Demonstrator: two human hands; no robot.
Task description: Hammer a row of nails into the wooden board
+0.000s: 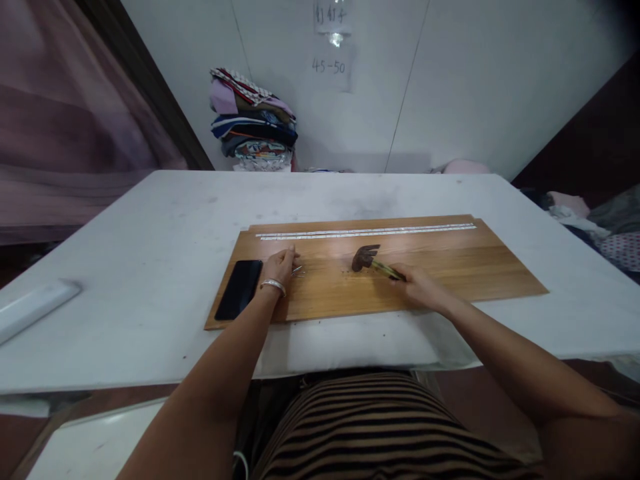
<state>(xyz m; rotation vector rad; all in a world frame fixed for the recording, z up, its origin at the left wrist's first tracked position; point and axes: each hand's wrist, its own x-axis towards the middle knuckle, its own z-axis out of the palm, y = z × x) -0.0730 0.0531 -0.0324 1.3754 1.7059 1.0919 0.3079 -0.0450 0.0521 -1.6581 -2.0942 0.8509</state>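
My right hand (413, 285) grips the handle of a claw hammer (367, 258), whose dark head is over the middle of a wooden board (440, 273). My left hand (279, 268), with a bracelet at the wrist, is low over the board's left part, its fingers curled. Thin metal nails (299, 271) poke out at its palm side; the fingertips are partly hidden. A short row of small marks or nails (349, 271) shows on the wood near the hammer head, too small to make out. Left of my left hand lies a black phone (239, 289) on the board.
Two white measuring strips (367, 233) run along the board's far side. The board lies on a white table (200, 207), with a white roll (37, 307) at the left. Folded fabrics (255, 120) are stacked behind the table. More cloth (620, 247) lies at the right.
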